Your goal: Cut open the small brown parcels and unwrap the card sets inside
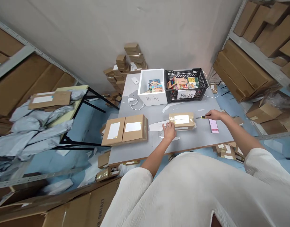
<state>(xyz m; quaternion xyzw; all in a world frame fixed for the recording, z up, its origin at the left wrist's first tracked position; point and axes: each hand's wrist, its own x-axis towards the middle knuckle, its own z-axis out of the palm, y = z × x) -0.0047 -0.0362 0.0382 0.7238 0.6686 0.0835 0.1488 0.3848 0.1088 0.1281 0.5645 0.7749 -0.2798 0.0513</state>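
A taped cardboard box [189, 118] with a white label lies on the grey table in front of me. My left hand [169, 130] grips its left front corner, fingers bent over the edge. To the right of the box, my right hand [212, 114] is closed round a utility knife [202, 117]. The knife's dark blade points left toward the box's right end, with a gap between them. A phone with a pink screen [213, 126] lies just below my right hand. White plastic wrapping [156, 126] lies at the box's left end and partly under it.
Two labelled cardboard boxes [136, 127] sit at the table's left. Behind stand a white foam bin [154, 99] and a black crate [204, 82], both holding books. A charger with white cable [131, 99] is nearby. Shelves with cartons [244, 67] flank the right side.
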